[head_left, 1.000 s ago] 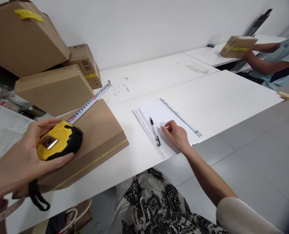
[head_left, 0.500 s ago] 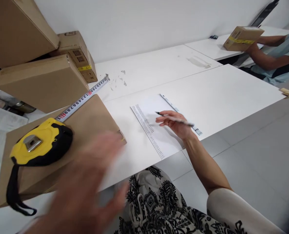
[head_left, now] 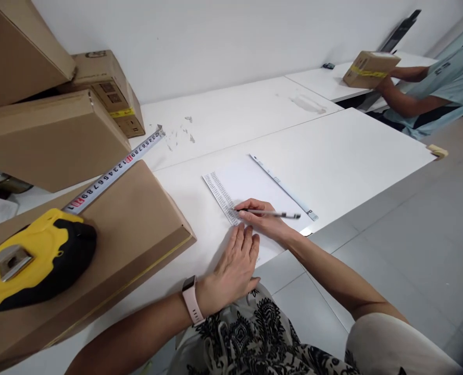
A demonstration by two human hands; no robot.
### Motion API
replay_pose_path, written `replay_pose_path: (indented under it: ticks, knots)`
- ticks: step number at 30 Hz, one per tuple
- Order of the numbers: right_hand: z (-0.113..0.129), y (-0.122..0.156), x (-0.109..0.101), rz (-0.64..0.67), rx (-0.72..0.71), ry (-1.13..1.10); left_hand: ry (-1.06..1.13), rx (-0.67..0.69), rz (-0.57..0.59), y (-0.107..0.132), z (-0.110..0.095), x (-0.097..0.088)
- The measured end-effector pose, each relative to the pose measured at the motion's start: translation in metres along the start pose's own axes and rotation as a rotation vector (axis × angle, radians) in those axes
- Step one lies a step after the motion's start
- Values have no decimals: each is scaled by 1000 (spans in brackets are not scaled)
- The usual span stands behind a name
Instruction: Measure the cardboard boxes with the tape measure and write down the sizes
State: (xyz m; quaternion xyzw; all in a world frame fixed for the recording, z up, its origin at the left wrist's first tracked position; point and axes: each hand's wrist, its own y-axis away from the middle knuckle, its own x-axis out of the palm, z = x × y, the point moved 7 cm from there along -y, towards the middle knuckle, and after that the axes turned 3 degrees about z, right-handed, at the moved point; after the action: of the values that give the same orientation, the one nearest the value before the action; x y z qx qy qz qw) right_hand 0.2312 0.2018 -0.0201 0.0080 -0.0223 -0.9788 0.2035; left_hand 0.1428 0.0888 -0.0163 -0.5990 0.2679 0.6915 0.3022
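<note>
Right hand (head_left: 268, 225) holds slim pen (head_left: 272, 213) on smooth rectangular paper (head_left: 254, 179).

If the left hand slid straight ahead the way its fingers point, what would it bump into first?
Most likely the right hand, which holds the pen on the sheet of paper. The left hand lies flat, its fingers just short of it; whether they already touch is unclear.

White table (head_left: 352, 151), several tops butted together. Paper sheet (head_left: 254, 179) lies flat at the front edge. Just left of the sheet: flat cardboard box (head_left: 137, 224), corner near the front edge. Behind-left of the sheet: stacked cardboard boxes (head_left: 51, 135) by the wall. Behind the sheet: small grey scraps (head_left: 190, 138).
</note>
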Motion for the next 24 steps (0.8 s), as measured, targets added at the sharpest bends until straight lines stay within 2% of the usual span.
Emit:
replay_pose_path:
  ticks: [5,11,15,19,24]
  knots:
    - [-5,-1,-4,-91,47,103,-3,4,-39,2,3,-3]
    - [-16,-1,-6,-155,12,28,61,-53,-116,2,6,0]
    - [-16,5,-13,-238,9,112,75,-48,-131,-2,5,3]
    - [-8,9,-11,-214,4,256,66,-29,-109,-4,4,3]
    - [-5,8,-8,-187,-27,311,47,-42,-119,-3,2,7]
